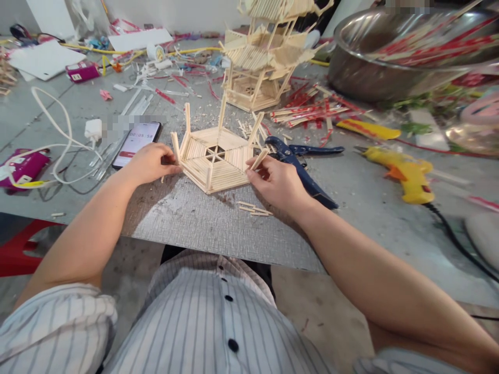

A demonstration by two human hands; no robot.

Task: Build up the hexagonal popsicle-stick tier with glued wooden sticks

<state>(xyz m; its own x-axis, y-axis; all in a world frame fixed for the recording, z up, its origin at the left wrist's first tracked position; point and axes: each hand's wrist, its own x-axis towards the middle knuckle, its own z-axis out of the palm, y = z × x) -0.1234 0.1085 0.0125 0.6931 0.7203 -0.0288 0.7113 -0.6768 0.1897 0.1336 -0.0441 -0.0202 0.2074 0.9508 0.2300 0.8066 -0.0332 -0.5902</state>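
Between my hands lies a hexagonal wooden stick frame, with a spoked opening at its centre and short posts standing at its corners. My left hand pinches its left corner, thumb and fingertips together at the foot of a post. At the opposite corner my right hand is closed on the frame's edge beside another post. A few short sticks lie on the table just below. Dark blue cutting pliers rest partly behind my right hand. A phone showing a timer lies behind my left hand.
A tiered stick tower stands at the back. To its right is a steel basin with wrapped sticks. A yellow glue gun with a black cord lies at right. Wrapper scraps and a white cable litter the table.
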